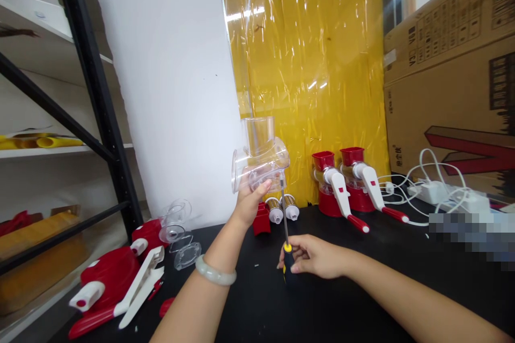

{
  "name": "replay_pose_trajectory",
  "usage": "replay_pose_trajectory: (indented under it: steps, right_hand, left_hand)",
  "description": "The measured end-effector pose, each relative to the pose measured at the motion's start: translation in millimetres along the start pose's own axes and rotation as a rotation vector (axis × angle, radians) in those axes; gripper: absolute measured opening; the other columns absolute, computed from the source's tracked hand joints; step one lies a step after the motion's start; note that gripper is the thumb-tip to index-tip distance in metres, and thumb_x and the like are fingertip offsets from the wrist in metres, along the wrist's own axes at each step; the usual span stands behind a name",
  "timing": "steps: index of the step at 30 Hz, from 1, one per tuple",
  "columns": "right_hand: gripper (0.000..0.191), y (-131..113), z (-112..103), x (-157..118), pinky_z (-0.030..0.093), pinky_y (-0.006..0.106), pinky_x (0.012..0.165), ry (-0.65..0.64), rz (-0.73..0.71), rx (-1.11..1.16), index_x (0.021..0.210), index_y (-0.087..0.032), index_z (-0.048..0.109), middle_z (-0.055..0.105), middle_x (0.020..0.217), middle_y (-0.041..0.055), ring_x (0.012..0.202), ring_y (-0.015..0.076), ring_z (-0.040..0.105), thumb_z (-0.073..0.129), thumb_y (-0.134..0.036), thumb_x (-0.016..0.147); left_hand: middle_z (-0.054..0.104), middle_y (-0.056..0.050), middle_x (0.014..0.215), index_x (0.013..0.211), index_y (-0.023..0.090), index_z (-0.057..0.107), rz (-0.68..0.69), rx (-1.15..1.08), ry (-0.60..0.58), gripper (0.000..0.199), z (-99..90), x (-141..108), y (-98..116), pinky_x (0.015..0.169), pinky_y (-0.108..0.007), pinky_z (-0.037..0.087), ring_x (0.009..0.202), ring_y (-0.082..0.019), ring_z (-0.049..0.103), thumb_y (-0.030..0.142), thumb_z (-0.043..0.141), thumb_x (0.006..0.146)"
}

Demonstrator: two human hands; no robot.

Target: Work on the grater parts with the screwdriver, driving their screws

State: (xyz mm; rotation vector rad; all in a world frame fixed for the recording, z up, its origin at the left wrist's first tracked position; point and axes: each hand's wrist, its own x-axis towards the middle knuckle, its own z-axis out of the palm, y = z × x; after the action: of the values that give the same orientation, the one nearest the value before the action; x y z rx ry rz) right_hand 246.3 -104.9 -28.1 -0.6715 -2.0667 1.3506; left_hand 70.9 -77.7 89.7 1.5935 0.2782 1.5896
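My left hand point(251, 201) is wrapped round the underside of a clear plastic grater housing point(259, 153), holding it up above the table. The housing has a square chute on top and a wide round opening facing left. In my right hand point(311, 257) is a screwdriver point(286, 225), gripped by its dark blue and yellow handle with the shaft pointing up. Its tip meets the lower right part of the housing; whether a screw sits there is too small to tell. Behind lie a red plastic part point(261, 220) and grater drums point(282, 209).
Two assembled red-and-white rotary graters point(332, 193) stand at the back right, beside white cables and power adapters point(432, 192). Red bases point(110, 273), white crank handles point(140, 286) and clear plastic parts point(177, 230) lie at the left. A large cardboard box point(454, 91) borders the right side.
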Motion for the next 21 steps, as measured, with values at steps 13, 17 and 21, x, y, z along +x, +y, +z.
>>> replay_pose_trajectory:
  steps: [13, 17, 21]
  right_hand:
    - [0.055, -11, -6, -5, 0.048, 0.045, 0.100, 0.096, -0.089, -0.137, 0.119, -0.018, 0.058, 0.071, 0.104, 0.0074, 0.104, 0.0239, 0.067, 0.081, -0.039, 0.074]
    - [0.071, -5, -7, -2, 0.044, 0.048, 0.105, 0.298, -0.126, -0.289, 0.117, -0.019, 0.058, 0.064, 0.112, 0.0085, 0.111, 0.0270, 0.061, 0.091, -0.040, 0.058]
    - [0.068, -2, -6, -2, 0.040, 0.049, 0.109, 0.123, -0.205, -0.140, 0.136, -0.023, 0.044, 0.064, 0.120, 0.0097, 0.122, 0.0245, 0.058, 0.076, -0.043, 0.080]
  left_hand:
    - [0.071, -0.006, 0.108, 0.103, 0.020, 0.054, -0.008, 0.000, 0.008, 0.051, 1.4, -1, 1, 0.084, -0.039, 0.057, 0.100, -0.024, 0.069, 0.037, 0.084, 0.065]
    - [0.071, -0.006, 0.107, 0.103, 0.020, 0.055, -0.002, 0.007, 0.007, 0.050, 1.0, -1, 1, 0.085, -0.040, 0.057, 0.100, -0.024, 0.069, 0.036, 0.083, 0.066]
    - [0.071, -0.007, 0.106, 0.101, 0.020, 0.055, -0.004, 0.003, 0.004, 0.048, 1.6, -1, 1, 0.085, -0.039, 0.057, 0.098, -0.024, 0.070, 0.037, 0.083, 0.066]
